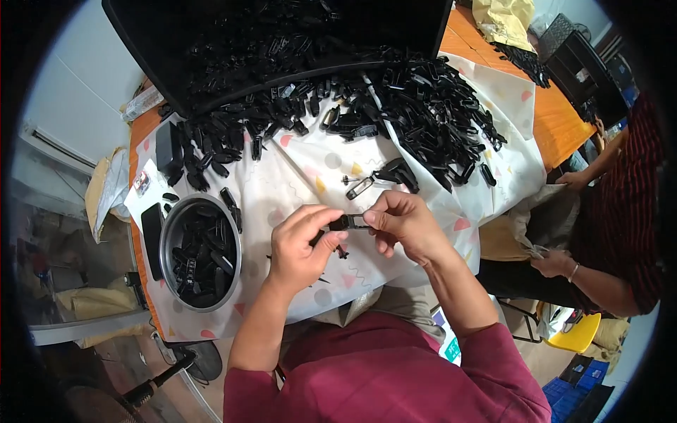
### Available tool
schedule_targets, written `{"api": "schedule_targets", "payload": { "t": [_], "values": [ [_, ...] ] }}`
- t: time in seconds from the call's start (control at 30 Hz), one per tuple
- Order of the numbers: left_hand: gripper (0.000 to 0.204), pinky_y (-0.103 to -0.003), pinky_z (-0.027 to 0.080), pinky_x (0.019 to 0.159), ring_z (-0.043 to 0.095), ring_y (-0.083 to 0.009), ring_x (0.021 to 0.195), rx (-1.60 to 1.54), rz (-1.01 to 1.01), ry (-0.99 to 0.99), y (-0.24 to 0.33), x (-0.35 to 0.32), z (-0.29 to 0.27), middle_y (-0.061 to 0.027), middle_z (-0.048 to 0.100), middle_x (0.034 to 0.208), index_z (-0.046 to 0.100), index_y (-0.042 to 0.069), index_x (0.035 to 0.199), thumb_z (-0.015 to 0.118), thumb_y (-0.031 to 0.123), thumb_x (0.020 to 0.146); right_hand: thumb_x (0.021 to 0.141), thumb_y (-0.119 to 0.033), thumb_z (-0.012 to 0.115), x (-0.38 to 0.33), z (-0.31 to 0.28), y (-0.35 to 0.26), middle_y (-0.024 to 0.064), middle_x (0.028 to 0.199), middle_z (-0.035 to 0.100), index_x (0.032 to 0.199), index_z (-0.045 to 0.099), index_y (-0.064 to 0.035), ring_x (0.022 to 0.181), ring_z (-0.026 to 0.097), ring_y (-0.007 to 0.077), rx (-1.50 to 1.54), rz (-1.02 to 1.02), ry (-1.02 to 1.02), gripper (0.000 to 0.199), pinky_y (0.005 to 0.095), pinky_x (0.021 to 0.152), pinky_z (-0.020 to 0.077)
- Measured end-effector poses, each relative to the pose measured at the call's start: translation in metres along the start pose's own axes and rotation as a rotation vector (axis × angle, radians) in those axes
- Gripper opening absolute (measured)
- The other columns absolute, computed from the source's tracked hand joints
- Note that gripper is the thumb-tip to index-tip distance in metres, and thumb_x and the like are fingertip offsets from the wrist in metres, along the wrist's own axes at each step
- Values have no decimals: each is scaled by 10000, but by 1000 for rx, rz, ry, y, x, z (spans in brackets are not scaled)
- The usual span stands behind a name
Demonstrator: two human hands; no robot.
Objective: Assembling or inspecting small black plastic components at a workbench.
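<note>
Part (355,221), seemingly plastic, between hands (300,248)

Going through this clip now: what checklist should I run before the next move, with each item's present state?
1. Small black part supported: ok, the right hand pinches its right end.
2. Left hand gripping firmly: cannot tell; its fingers and thumb are around the left end.
3. Metal bowl upright: ok, with black parts inside.
4. Tablecloth smooth: not ok, it is creased.
5. Co-worker's hand clear of the work: ok, it is off at the right, by a gray bag.
</note>
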State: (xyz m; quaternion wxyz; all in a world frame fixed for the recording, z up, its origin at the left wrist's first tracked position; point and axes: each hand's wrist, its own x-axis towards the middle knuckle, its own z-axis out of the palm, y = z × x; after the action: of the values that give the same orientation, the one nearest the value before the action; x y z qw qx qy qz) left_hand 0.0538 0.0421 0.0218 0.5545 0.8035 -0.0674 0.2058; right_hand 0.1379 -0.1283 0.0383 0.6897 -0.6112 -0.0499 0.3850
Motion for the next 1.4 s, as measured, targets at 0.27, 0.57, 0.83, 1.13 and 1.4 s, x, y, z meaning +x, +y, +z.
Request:
{"api": "schedule_targets", "payload": {
  "t": [0.27,0.57,0.83,1.13,1.4],
  "values": [
    [334,-182,410,503,476,-46,567,-661,-482,240,-7,-13,33,-30,588,906,542,3,1100,598,188,828,792,-34,612,0,32,29,66,749,572,888,538,32,603,559,99,-504,-672,346,138,219,521,488],
    [181,-209,435,567,551,-125,629,-99,-504,273,13,-57,-28,-74,594,808,596,-46,929,506,-30,772,752,-76,659,6,29,47,80,767,588,952,584,-16,641,588,157,-455,-587,-96,222,266,554,466],
    [383,-389,358,874,457,-273,1014,1294,-280,331,-7,-39,-100,-72,521,1106,599,87,1049,681,219,699,672,-138,591,68,-14,34,89,962,535,912,599,-65,876,498,275,-1580,-804,171,251,336,702,460],
    [156,-348,436,771,533,-253,903,776,-67,54,-61,106,46,-64,595,940,640,67,838,607,188,744,787,-13,567,26,-45,8,67,882,566,1028,540,16,713,555,112,-36,-543,434,245,239,573,531],
    [187,-374,393,792,509,-228,907,931,-48,-110,-96,131,75,-27,592,914,609,127,858,638,245,716,848,-32,501,11,-51,6,121,995,579,1097,509,37,843,605,187,170,-510,465,259,281,664,533]
  ]
}}
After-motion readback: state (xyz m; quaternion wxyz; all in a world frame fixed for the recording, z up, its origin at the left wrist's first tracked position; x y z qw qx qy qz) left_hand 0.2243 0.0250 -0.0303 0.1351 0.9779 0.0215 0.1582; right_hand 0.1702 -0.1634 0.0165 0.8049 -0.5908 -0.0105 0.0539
